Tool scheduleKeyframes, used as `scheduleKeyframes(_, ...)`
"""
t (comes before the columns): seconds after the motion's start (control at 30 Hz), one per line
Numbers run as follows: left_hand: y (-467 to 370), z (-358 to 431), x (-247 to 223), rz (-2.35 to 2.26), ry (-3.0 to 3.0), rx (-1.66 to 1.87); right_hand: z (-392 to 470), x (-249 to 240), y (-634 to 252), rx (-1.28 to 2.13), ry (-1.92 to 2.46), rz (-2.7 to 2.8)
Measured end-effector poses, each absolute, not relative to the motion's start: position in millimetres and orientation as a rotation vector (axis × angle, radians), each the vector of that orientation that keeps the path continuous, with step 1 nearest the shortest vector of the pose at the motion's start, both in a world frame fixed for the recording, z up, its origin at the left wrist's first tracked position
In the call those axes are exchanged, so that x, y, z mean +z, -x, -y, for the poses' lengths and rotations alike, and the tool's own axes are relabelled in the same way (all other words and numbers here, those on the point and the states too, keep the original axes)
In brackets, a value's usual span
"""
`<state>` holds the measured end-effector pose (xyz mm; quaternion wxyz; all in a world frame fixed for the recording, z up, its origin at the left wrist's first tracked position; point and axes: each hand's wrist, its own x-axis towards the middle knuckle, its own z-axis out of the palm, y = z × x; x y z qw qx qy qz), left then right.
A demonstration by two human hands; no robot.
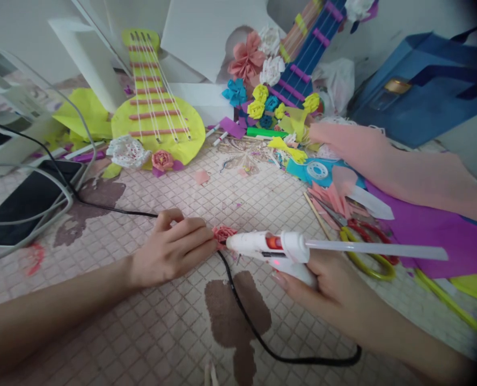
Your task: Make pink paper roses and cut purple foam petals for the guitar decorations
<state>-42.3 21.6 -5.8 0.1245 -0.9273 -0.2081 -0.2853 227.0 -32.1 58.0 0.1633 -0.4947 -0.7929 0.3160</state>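
Observation:
Above the middle of the table, my left hand (177, 247) has its fingers closed at the edge of a small pink paper flower (224, 234). My right hand (322, 284) is wrapped round the handle of a white glue gun (268, 245). The gun points left, its dark nozzle at the flower; whether they touch cannot be made out. A long clear glue stick (375, 249) sticks out of the gun's back end. A red light glows on its handle. The black cable (246, 311) loops below both hands.
Behind stand a yellow paper guitar (153, 115) and a blue one (302, 69) with paper flowers. Scissors (367, 257), pink strips and purple paper (443, 230) lie at right. A black phone (24, 206) and cables are at left, a blue bag (427, 86) at back right.

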Motion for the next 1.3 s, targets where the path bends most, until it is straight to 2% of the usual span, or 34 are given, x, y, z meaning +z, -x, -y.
scheduleKeyframes(0.47,42.2,-21.1,-5.8,0.626,2.708,-0.840,29.0,57.0,-222.1,0.825,1.433,2.343)
scheduleKeyframes(0.93,41.5,-21.7,-5.6,0.621,2.709,-0.854,31.4,55.6,-223.4,0.943,1.413,2.305)
scheduleKeyframes(1.3,41.2,-21.7,-6.5,0.630,2.706,-0.856,32.7,53.4,-224.1,0.907,1.411,2.319)
